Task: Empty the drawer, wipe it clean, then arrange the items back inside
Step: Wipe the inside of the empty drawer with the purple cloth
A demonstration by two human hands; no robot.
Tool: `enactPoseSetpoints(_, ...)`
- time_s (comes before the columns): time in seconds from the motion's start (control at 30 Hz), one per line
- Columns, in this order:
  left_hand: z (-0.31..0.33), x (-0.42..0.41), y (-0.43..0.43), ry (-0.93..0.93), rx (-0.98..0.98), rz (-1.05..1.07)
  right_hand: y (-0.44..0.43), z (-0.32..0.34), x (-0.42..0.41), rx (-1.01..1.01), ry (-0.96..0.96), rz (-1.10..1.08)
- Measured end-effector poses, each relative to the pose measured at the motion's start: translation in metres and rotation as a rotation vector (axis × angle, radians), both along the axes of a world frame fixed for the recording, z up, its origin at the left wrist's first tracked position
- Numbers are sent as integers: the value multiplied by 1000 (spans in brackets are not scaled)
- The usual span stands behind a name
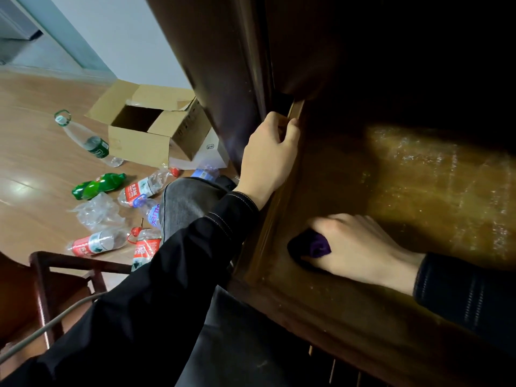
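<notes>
The brown wooden drawer (pixel 282 216) stands pulled out from a dark cabinet, and its inside floor shows wet streaks. My left hand (pixel 268 157) grips the drawer's left side wall near the cabinet front, fingers curled over the edge. My right hand (pixel 360 247) is inside the drawer at its front left corner, holding a dark purple cloth (pixel 312 247) pressed against the bottom. Several empty plastic bottles lie on the floor to the left, among them a green bottle (pixel 97 185) and a red-labelled bottle (pixel 142 188).
An open cardboard box (pixel 150 127) sits on the wooden floor behind the bottles. A dark wooden chair (pixel 55 277) with a grey cable across it stands at lower left. My knee (pixel 190 199) is between the bottles and the drawer.
</notes>
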State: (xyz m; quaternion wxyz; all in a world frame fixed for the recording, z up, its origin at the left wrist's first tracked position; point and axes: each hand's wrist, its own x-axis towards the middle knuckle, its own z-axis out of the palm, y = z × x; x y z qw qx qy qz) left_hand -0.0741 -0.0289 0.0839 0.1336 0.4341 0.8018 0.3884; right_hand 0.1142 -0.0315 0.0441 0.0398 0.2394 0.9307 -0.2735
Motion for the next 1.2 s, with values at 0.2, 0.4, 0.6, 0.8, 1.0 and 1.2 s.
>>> enactPoseSetpoints(0.2,-1,0,1,14,25,-7,-5,2,0,-92,92,17)
enactPoseSetpoints(0.4,-1,0,0,18,25,-9,-21,-4,-11,-210,118,117)
enactPoseSetpoints(0.6,2,1,0,10,18,-12,-25,-3,-2,19,197,383)
enactPoseSetpoints(0.8,3,2,0,2,21,-3,-32,-7,-11,164,347,517)
enactPoseSetpoints(1.0,4,2,1,2,13,9,-8,15,-24,162,133,537)
enactPoseSetpoints(1.2,3,2,0,8,7,1,-38,-2,-23,-1,114,426)
